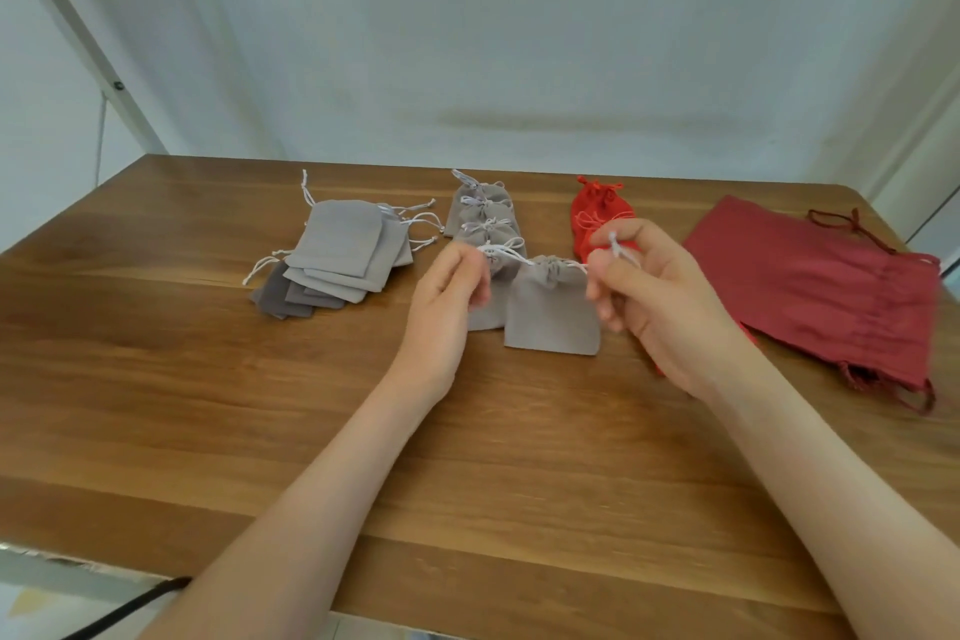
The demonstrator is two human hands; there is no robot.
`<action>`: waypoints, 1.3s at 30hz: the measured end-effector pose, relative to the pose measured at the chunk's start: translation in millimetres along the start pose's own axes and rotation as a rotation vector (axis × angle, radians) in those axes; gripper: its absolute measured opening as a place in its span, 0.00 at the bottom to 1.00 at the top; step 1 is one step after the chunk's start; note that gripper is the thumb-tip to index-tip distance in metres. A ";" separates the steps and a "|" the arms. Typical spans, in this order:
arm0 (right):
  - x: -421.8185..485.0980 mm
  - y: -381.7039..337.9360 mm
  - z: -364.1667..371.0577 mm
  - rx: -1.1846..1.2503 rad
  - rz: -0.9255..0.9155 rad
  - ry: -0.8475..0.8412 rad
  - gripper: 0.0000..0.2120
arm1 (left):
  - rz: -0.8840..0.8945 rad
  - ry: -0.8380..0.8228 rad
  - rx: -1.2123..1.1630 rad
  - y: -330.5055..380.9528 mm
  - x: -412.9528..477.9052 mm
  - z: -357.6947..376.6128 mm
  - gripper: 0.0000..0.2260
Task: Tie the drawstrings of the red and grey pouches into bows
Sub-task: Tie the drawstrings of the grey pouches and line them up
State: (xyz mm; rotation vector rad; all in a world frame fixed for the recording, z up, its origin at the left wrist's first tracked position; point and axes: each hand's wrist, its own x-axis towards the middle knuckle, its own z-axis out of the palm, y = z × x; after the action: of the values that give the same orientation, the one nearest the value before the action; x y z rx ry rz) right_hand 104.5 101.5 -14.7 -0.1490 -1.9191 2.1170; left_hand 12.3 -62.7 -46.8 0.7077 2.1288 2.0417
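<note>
A small grey pouch (551,312) lies on the wooden table (208,405) between my hands, its mouth gathered. My left hand (447,296) pinches the white drawstring (506,252) on the pouch's left side. My right hand (649,291) pinches the other white drawstring end on the right, held up between thumb and forefinger. Behind the pouch a row of grey pouches with tied strings (483,213) runs toward the wall. Several bright red pouches (592,213) lie in a row behind my right hand, partly hidden by it.
A fanned pile of flat grey pouches with loose strings (337,255) lies to the left. Large dark red drawstring bags (821,286) are stacked at the right, near the table's edge. A white wall stands behind the table.
</note>
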 end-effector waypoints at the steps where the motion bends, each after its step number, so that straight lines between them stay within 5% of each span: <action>1: -0.5 1.5 1.1 -0.129 0.015 -0.016 0.06 | 0.061 0.025 0.059 -1.1 0.3 1.9 0.14; 5: -3.6 16.3 16.0 -0.554 -0.052 -0.009 0.06 | 0.213 0.070 0.220 -3.1 -6.8 11.1 0.11; 9: -7.8 30.3 30.7 -0.649 -0.102 -0.038 0.03 | 0.135 0.214 0.319 -2.3 -17.7 20.6 0.11; 15: -6.9 24.5 36.7 -0.447 -0.078 -0.099 0.07 | 0.300 0.292 0.351 0.6 -20.5 17.4 0.10; 20: -5.1 14.5 29.2 -0.152 -0.023 -0.143 0.06 | 0.399 0.177 0.389 2.4 -27.1 18.5 0.08; 29: -6.6 21.4 38.1 -0.295 -0.077 -0.119 0.03 | 0.675 0.270 0.599 -10.9 -20.1 18.5 0.12; 39: -11.2 22.4 39.4 -0.127 -0.096 -0.176 0.08 | 0.740 0.245 0.483 -11.0 -22.4 18.9 0.07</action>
State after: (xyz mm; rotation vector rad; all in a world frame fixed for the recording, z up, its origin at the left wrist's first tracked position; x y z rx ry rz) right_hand 101.8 58.9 -33.6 0.1054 -2.1151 2.0055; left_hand 36.8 -54.2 -64.4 1.5831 2.8582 1.9628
